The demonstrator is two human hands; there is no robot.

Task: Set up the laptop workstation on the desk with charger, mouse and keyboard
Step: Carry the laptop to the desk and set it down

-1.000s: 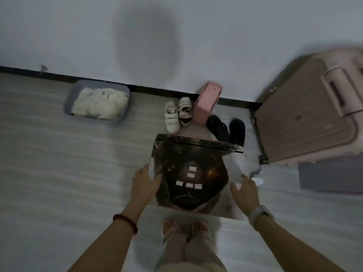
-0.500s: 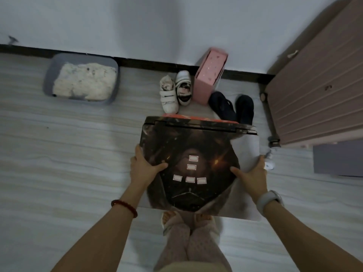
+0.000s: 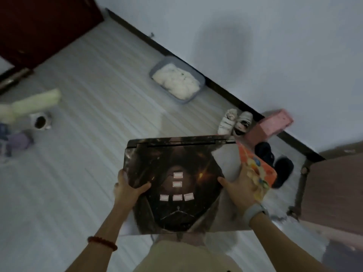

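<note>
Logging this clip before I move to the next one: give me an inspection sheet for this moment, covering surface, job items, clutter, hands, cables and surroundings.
Surface: pale plank floor; no desk in view.
Job's things: closed laptop with dark printed lid and small stickers, carried flat above the floor; charger, mouse, keyboard: nothing seen.
Clutter: orange box at the laptop's right edge; grey tray of white material; white shoes; pink box; dark slippers; blurred items far left.
Hands: left hand grips the laptop's left edge; right hand grips its right side.
Cables: nothing seen.
Surroundings: white wall, dark baseboard, dark red door top left.
</note>
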